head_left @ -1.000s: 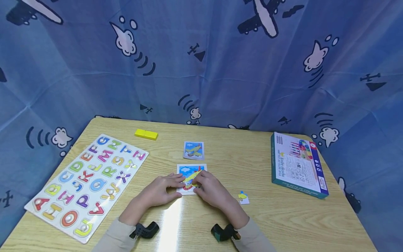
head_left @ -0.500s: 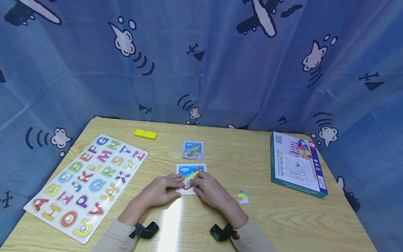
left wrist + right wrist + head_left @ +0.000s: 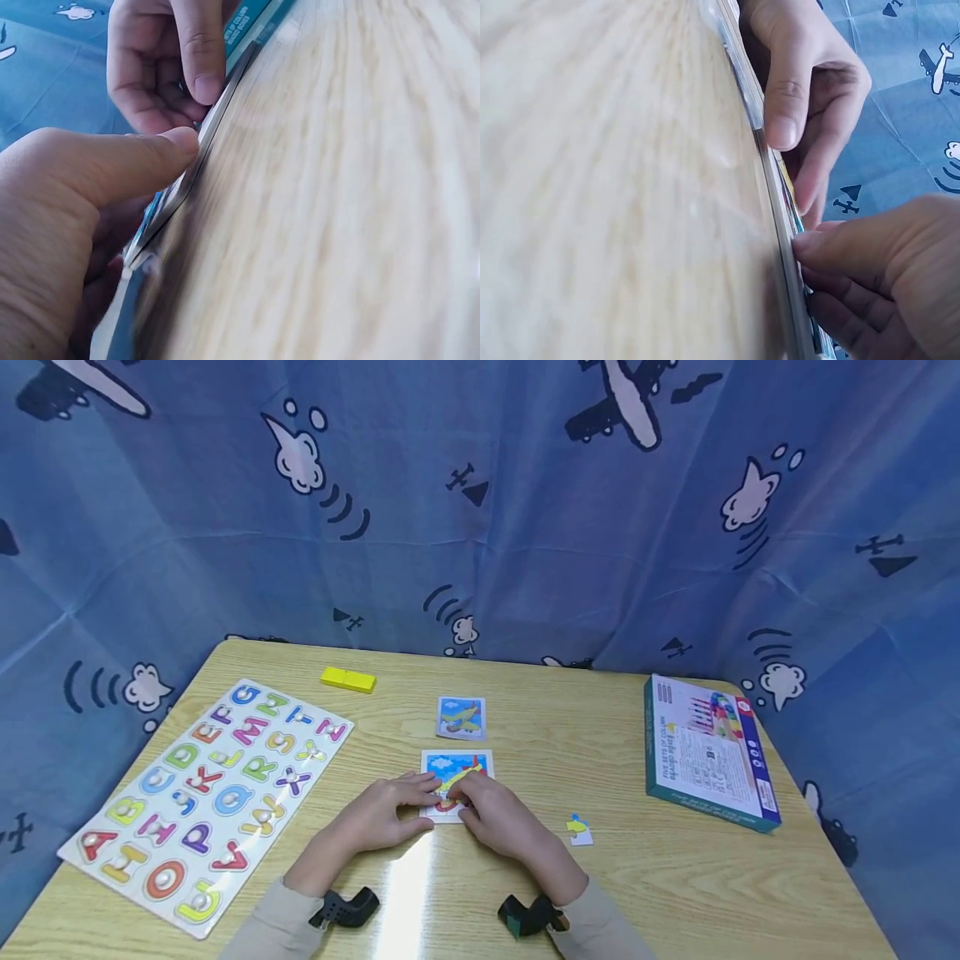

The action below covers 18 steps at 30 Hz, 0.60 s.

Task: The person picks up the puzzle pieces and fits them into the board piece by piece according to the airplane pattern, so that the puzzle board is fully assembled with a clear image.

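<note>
A small airplane jigsaw puzzle [image 3: 446, 762] in a white-bordered tray lies on the table before me. My left hand [image 3: 378, 814] rests at its left side, fingers fairly straight over the picture and thumb by the near edge. Over its right part, my right hand [image 3: 495, 814] touches the puzzle with bent fingers. In the right wrist view, the right thumb [image 3: 840, 247] lies along the tray's edge [image 3: 784, 255]; the fingertips are partly hidden, and whether they pinch a piece is unclear. A loose puzzle piece [image 3: 579, 832], yellow and white, lies right of the right hand.
A matching airplane picture card [image 3: 461, 718] lies just beyond the puzzle. At left is an alphabet peg board [image 3: 247, 843], with a yellow block [image 3: 348, 680] behind it. A boxed toy set [image 3: 708, 760] lies at right. A blue curtain [image 3: 480, 527] hangs behind the table.
My right hand has shifted slightly left over the puzzle, baring more of its upper right corner. The left hand and the loose piece have stayed put.
</note>
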Available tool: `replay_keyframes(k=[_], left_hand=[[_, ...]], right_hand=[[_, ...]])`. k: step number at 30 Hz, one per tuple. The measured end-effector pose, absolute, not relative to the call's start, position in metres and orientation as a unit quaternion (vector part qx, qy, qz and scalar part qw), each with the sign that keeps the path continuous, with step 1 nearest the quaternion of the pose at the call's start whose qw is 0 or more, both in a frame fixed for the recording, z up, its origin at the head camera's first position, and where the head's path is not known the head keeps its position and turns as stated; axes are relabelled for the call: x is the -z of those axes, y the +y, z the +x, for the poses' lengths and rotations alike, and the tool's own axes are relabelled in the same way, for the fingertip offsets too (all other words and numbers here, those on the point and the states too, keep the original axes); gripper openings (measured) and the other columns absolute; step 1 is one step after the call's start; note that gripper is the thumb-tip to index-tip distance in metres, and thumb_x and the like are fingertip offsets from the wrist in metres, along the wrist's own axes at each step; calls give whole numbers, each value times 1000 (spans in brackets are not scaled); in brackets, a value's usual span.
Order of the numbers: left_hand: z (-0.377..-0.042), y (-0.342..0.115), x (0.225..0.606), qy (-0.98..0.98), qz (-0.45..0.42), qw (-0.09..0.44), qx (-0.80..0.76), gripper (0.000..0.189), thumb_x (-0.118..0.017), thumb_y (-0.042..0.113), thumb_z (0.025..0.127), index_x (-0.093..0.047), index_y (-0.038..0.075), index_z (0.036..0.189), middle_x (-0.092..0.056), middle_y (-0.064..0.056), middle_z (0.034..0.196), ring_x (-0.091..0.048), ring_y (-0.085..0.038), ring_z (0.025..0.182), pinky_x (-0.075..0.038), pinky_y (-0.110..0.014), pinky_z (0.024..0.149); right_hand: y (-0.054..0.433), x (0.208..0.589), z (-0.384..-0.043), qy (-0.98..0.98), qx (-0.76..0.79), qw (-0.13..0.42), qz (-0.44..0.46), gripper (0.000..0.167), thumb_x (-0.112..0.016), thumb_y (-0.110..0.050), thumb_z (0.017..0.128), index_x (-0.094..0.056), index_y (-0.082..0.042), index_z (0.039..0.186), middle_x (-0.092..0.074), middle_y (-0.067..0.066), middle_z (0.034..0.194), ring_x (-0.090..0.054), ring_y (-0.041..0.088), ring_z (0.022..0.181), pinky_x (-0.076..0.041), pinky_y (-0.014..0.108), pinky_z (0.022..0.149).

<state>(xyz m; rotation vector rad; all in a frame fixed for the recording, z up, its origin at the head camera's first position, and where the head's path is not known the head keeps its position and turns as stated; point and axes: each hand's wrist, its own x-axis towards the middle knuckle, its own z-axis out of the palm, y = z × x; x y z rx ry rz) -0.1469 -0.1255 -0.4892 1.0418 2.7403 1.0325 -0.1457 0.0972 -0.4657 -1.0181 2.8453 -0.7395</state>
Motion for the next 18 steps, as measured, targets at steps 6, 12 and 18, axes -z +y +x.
replay_keyframes(k=[6,12,18], left_hand=[[-145,-117,490,873,371,-4,-318,32,-68,29,87,-70,15,116,-58,2,133,-51,-20,128,-39,-39,110],[-144,-110,491,874,391,-24,-289,31,-66,28,89,-70,15,116,-58,1,133,-51,-20,128,-40,-37,109],[-145,-107,493,874,390,-18,-288,29,-64,27,90,-70,15,116,-56,2,135,-50,-19,128,-40,-37,109]], right_hand=[[98,467,-148,910,249,12,-331,21,-62,-4,86,-62,-8,107,-61,-1,96,-54,9,84,-51,26,74],[99,466,-149,908,259,23,-329,23,-61,-5,87,-62,-9,110,-61,-1,97,-54,9,85,-51,26,75],[106,462,-146,905,285,58,-310,24,-60,-8,90,-59,-8,115,-61,2,107,-59,12,95,-53,30,83]])
